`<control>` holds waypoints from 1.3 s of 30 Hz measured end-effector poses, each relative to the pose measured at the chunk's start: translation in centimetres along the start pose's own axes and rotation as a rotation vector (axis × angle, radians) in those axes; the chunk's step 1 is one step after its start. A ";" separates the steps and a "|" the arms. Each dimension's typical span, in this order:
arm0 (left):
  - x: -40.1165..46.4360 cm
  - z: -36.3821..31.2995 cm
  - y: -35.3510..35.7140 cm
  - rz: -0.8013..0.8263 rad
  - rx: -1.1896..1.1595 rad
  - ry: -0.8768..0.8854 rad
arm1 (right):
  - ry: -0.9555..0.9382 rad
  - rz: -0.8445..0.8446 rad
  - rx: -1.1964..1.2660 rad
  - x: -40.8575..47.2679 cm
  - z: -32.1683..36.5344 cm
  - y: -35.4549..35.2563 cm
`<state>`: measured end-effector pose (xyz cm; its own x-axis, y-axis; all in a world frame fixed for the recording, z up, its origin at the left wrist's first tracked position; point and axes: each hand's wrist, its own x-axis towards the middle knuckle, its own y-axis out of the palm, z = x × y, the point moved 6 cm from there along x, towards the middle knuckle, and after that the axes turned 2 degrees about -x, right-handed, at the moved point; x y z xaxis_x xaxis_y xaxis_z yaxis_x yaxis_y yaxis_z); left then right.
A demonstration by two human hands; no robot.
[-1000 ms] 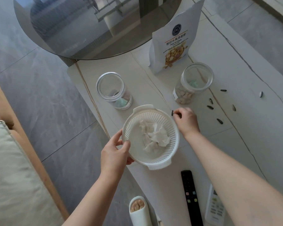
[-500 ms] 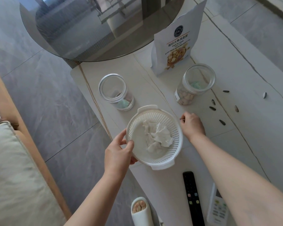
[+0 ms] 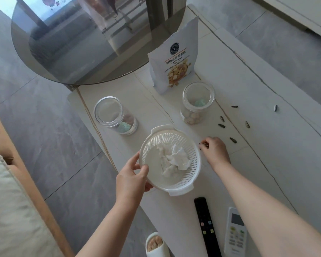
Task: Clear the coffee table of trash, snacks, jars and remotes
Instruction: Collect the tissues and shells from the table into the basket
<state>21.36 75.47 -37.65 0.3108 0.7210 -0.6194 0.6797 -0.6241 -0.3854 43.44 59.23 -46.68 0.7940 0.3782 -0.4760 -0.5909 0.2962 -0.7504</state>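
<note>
Tissue [image 3: 172,160] in basket [image 3: 194,175], between jars [image 3: 115,115].

Left hand [image 3: 131,179] gripping; right hand [image 3: 214,152] pinching.

- Right hand [image 3: 214,152]: curled fingertips are covering whatever is being pinched at the basket [image 3: 194,175] rim; only a dark sliver is showing, too small to identify.
- Left hand [image 3: 131,179]: fingers are disappearing beneath the basket's near-left rim.
- Black remote [image 3: 206,227] and white remote [image 3: 235,231]: lower ends are running off the bottom edge; button labels are blurring out.
- Slipper [image 3: 155,244]: heel is being cut off at the bottom edge.
- Two jars [image 3: 117,115] [image 3: 197,102]: contents are reading indistinctly through the glass.
- Snack bag [image 3: 175,58]: small print is staying illegible.
</note>
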 end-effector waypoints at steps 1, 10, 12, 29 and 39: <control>-0.1 0.0 0.2 0.000 0.004 0.001 | -0.008 0.000 -0.010 -0.1 -0.1 0.3; -0.5 0.0 1.4 0.003 0.006 0.019 | -0.023 -0.025 -0.106 0.2 -2.0 -0.7; -0.6 0.0 1.7 0.001 0.006 0.026 | -0.071 -0.002 -0.049 0.2 -1.9 -0.8; -0.5 -0.2 2.8 0.009 0.000 0.046 | -0.088 0.014 -0.053 0.9 -2.2 -0.8; -2.2 -1.1 5.0 0.037 -0.026 -0.021 | -0.317 -0.164 0.347 -5.6 3.7 -10.5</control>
<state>24.77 71.06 -37.45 0.3224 0.6910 -0.6470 0.6849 -0.6421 -0.3445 44.68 57.28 -34.48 0.8298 0.5342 -0.1613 -0.5173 0.6281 -0.5813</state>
